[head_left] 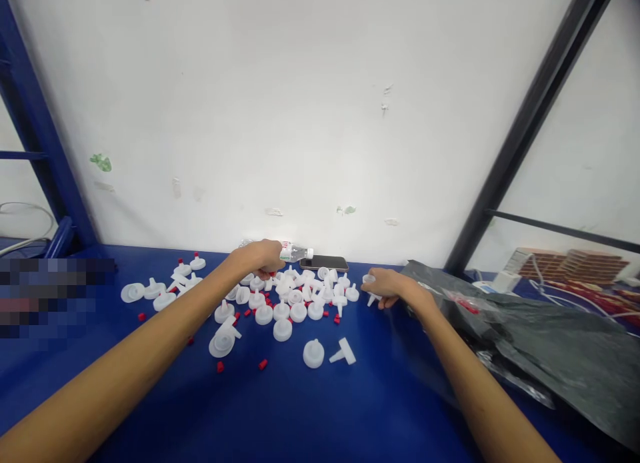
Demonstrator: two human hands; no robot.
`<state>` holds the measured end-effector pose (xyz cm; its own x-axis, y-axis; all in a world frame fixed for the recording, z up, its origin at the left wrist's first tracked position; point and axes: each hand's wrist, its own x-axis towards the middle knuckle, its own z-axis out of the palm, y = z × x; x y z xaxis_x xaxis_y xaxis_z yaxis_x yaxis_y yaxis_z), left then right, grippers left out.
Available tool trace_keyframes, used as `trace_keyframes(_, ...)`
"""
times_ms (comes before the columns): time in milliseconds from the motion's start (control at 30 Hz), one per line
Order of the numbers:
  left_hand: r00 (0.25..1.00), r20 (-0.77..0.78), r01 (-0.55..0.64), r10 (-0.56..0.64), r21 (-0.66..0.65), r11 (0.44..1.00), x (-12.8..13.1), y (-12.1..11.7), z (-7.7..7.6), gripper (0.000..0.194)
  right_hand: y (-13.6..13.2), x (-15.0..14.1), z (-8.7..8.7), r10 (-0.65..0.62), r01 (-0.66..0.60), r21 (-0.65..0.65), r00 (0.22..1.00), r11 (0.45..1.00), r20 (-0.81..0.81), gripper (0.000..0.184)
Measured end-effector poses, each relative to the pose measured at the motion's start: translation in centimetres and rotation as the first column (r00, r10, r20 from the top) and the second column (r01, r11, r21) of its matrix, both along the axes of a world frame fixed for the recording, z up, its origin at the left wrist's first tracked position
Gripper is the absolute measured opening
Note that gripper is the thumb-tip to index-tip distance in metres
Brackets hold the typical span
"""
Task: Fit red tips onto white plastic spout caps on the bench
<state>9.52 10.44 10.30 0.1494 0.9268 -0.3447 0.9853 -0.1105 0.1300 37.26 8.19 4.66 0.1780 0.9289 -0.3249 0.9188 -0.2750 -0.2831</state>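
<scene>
My left hand (267,255) reaches over the back of a spread of white plastic nozzle caps (282,329). Its fingers are curled down and pinched, with a small red tip cap (273,274) at the fingertips. To the right of the spread, my right hand (389,286) is closed on a white nozzle cap (369,279), its spout pointing down. Part of that piece is hidden by the fingers. Loose red tip caps (263,364) lie among and in front of the white pieces. A few white ones at the far left, such as this capped nozzle (197,262), wear red tips.
Against the wall behind lie a clear plastic bottle (296,252) on its side and a dark phone (325,262). A large grey plastic bag (540,336) covers the right side of the blue table (300,416). Metal posts (530,130) rise at both sides.
</scene>
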Motion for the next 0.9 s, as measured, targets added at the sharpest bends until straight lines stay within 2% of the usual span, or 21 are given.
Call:
trace_keyframes(233,1.000,-0.003,-0.005,0.005,-0.041,0.999,0.2,-0.7,0.6,0.031,-0.1,0.0,0.1,0.014,-0.015,-0.029,0.999,0.999,-0.031,0.038)
trace_keyframes(400,0.999,0.022,-0.029,0.029,-0.014,0.999,-0.7,0.0,1.4,0.030,-0.3,0.0,0.2,0.040,-0.044,-0.037,0.994,0.998,-0.106,0.043)
trace_keyframes(500,0.997,0.017,-0.080,0.079,0.051,0.995,-3.4,1.2,2.8,0.032,-0.4,-0.2,0.3,0.044,-0.052,-0.046,0.985,0.998,-0.169,0.054)
trace_keyframes(600,0.985,-0.004,-0.173,0.174,0.116,0.978,-7.6,2.7,4.3,0.030,-0.4,-0.2,0.3,0.038,-0.049,-0.045,0.976,0.998,-0.217,0.063)
trace_keyframes(667,0.962,-0.044,-0.262,0.270,0.139,0.955,-10.5,3.5,4.8,0.031,-0.4,-0.2,0.3,0.043,-0.053,-0.038,0.972,0.998,-0.232,0.062)
trace_keyframes(800,0.907,-0.103,-0.396,0.408,0.118,0.911,-14.9,4.5,4.1,0.031,-0.5,-0.1,0.3,0.061,-0.069,-0.031,0.975,0.997,-0.212,0.054)
trace_keyframes(900,0.915,-0.051,-0.393,0.401,0.115,0.912,-16.5,5.0,2.6,0.032,-0.5,-0.1,0.4,0.071,-0.077,-0.025,0.980,0.997,-0.187,0.053)
